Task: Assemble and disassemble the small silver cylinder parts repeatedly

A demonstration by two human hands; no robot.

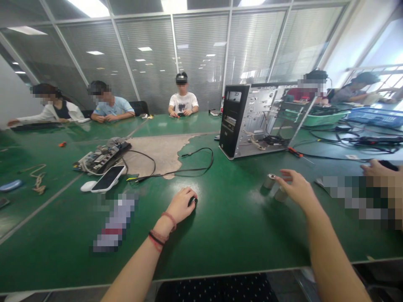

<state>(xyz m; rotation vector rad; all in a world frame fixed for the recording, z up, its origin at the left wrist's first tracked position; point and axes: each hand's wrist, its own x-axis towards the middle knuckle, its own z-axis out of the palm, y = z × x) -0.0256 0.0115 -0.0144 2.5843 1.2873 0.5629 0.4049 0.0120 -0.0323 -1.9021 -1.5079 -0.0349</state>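
My left hand rests on the green table, its fingers curled round a small black object that is mostly covered. Bracelets circle that wrist. To the right, my right hand hovers with thumb and fingers apart, nothing between them. Just left of its fingertips stands a small metal cylinder. A second, blurred cylinder lies partly below the hand; whether they touch is unclear. Behind both hands is an open computer case with a black front.
A white phone, a circuit assembly and a black cable lie left of centre. An orange screwdriver lies by the case. Another person's hand is at far right. Several people sit behind; baskets stand back right.
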